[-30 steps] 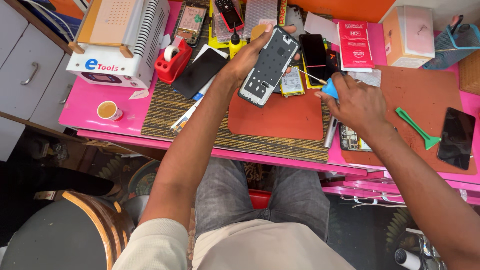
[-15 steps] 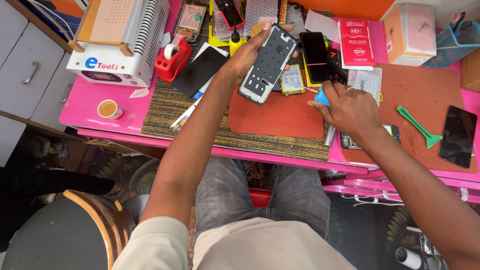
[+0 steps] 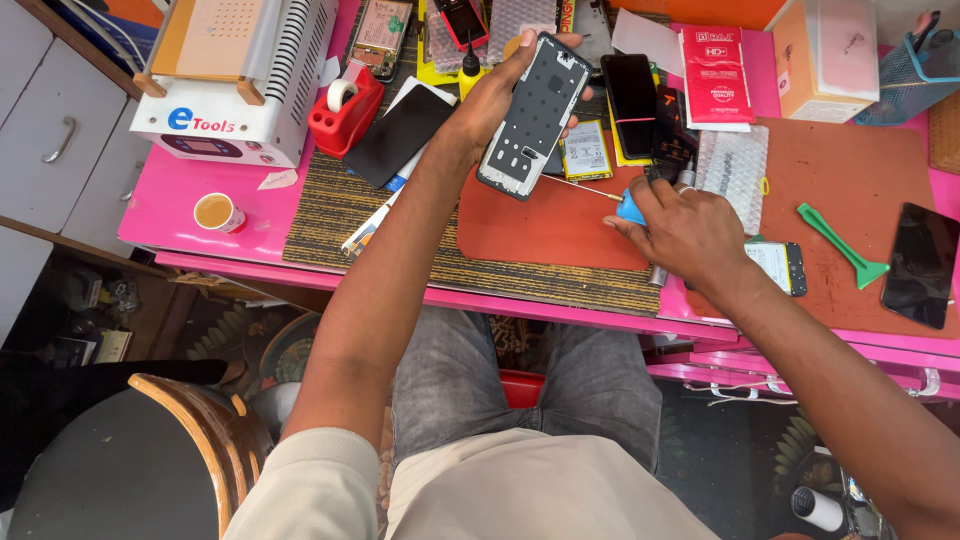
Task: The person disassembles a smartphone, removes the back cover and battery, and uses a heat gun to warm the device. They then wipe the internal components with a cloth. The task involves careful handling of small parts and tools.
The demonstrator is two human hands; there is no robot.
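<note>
My left hand (image 3: 492,98) holds an opened phone frame (image 3: 533,117) tilted above the red-brown work mat (image 3: 545,225), its bare inner side facing up. My right hand (image 3: 683,230) grips a blue-handled screwdriver (image 3: 628,208). Its thin metal shaft points left toward the lower edge of the phone frame, and the tip lies just short of it. A small battery (image 3: 586,150) lies on the mat just right of the frame.
The pink bench (image 3: 160,205) carries a white heating machine (image 3: 235,75), a red tape dispenser (image 3: 344,110), a paper cup of tea (image 3: 214,212), a black screen panel (image 3: 399,136), a green pry tool (image 3: 842,244), dark phones (image 3: 921,265) and boxes (image 3: 826,55). A wooden chair (image 3: 190,430) stands left of my knees.
My right hand slid left and down with the screwdriver, bringing its tip close to the phone frame. My left hand held the frame nearly still.
</note>
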